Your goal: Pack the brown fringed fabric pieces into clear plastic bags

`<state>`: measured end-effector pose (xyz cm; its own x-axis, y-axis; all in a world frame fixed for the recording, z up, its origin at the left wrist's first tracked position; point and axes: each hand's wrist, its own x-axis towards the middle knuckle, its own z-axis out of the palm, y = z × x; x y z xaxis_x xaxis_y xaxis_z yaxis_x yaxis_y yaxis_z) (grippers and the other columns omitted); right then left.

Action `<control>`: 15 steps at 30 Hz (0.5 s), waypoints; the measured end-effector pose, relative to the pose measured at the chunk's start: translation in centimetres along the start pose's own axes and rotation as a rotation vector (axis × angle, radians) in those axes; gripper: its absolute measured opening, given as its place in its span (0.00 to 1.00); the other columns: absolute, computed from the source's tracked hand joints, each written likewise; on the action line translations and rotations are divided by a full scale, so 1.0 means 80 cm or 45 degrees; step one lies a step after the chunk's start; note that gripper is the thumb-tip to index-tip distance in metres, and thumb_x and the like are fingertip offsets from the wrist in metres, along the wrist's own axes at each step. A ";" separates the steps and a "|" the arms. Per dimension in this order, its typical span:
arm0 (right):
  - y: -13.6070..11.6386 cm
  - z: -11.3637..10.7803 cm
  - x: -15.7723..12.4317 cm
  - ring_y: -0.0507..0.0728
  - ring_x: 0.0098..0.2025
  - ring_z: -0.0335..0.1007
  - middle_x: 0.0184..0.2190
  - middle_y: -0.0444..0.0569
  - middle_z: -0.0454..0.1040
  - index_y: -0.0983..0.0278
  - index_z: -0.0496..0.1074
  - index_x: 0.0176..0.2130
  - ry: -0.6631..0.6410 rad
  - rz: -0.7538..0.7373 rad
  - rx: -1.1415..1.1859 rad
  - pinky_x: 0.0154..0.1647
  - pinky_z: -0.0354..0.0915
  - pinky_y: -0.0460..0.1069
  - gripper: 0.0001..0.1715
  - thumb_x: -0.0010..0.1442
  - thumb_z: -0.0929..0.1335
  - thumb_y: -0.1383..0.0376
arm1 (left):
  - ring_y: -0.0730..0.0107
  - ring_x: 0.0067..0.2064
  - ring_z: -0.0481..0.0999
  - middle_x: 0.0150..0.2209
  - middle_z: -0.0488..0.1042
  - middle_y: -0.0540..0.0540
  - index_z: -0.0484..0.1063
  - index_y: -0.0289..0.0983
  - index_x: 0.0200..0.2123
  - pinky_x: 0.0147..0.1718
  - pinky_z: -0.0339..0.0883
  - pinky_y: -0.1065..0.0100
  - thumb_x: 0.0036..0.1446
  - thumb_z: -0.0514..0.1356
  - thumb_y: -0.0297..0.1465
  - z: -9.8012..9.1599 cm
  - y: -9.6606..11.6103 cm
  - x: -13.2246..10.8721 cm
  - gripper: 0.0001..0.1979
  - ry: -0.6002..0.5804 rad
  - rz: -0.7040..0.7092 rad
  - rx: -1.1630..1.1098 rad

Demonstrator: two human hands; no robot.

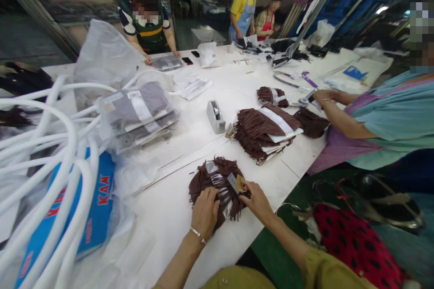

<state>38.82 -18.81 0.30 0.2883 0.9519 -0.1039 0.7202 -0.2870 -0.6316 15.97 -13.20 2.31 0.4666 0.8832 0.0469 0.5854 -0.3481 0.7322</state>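
A brown fringed textile piece (200,180), wrapped with a pale band, lies folded on the white table (162,230) in front of me. My left hand (205,210) rests on its near left side, fingers spread over the fringe. At the right side of the piece, my right hand (256,198) pinches a tan hang tag (240,184) between thumb and fingers. Beside that tag lies a grey-white label (232,180). Just beyond sits a stack of similar brown fringed pieces (251,128) with white bands.
A tape dispenser (216,117) stands past my hands. At left are bagged grey garments (135,108), thick white tubing (73,140) and a blue KAM box (101,198). A co-worker (400,117) works at the right edge with another brown piece (310,122); others stand across the table.
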 end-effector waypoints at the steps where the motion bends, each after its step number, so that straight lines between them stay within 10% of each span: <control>1: 0.001 0.001 0.006 0.60 0.39 0.71 0.32 0.47 0.76 0.61 0.71 0.48 0.000 0.062 -0.014 0.44 0.67 0.56 0.23 0.51 0.67 0.65 | 0.56 0.53 0.71 0.54 0.71 0.39 0.66 0.39 0.53 0.51 0.67 0.52 0.56 0.54 0.30 0.007 0.000 0.002 0.20 0.033 -0.007 0.100; 8: -0.004 0.014 0.018 0.62 0.42 0.71 0.43 0.52 0.74 0.63 0.66 0.55 0.088 0.127 -0.041 0.41 0.68 0.55 0.41 0.42 0.74 0.59 | 0.39 0.67 0.54 0.67 0.51 0.28 0.44 0.34 0.66 0.62 0.48 0.37 0.38 0.69 0.46 0.057 0.015 0.019 0.57 -0.117 0.040 0.566; 15: 0.001 0.015 0.034 0.59 0.40 0.74 0.37 0.48 0.78 0.59 0.73 0.43 0.154 0.219 0.243 0.43 0.67 0.53 0.15 0.56 0.65 0.62 | 0.42 0.63 0.60 0.58 0.67 0.29 0.53 0.27 0.62 0.64 0.46 0.41 0.43 0.68 0.35 0.064 0.047 0.029 0.46 -0.137 0.138 0.829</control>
<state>38.89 -16.14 -0.99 0.4776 0.8679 -0.1366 0.5254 -0.4067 -0.7474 22.63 -14.04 1.70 0.5893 0.8079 0.0045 0.7963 -0.5818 0.1658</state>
